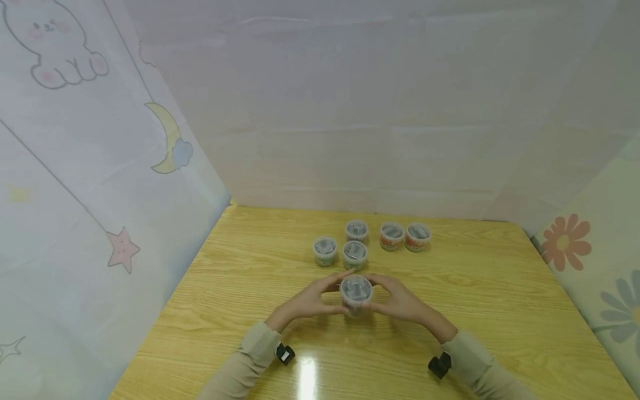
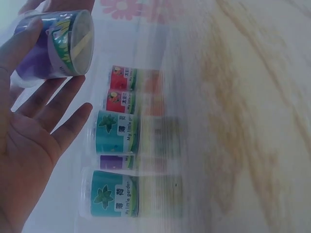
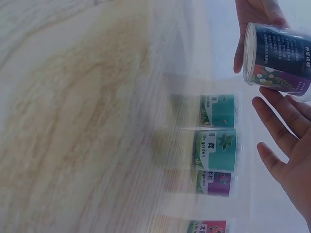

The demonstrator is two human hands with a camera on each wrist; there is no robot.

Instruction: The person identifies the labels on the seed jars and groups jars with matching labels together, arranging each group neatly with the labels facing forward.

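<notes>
Both hands hold one small clear-lidded planting-kit tub [image 1: 356, 294] near the front middle of the table. Its label is purple and dark blue, with printed text and flowers showing in the right wrist view [image 3: 279, 60]. My left hand [image 1: 309, 300] grips its left side, thumb nearer me and fingers around the back. From the other side my right hand [image 1: 401, 300] grips it the same way. In the left wrist view the tub [image 2: 56, 46] is lifted off the tabletop. Just beyond it stands a teal-labelled tub [image 1: 355, 254].
Another teal tub [image 1: 325, 251] stands to the left. Behind the teal pair is a purple-labelled tub [image 1: 356, 230]. Two red-labelled tubs, one [image 1: 391, 237] beside the other [image 1: 418, 238], stand farther right. Printed cloth walls [image 1: 350, 139] border the wooden table [image 1: 240, 278].
</notes>
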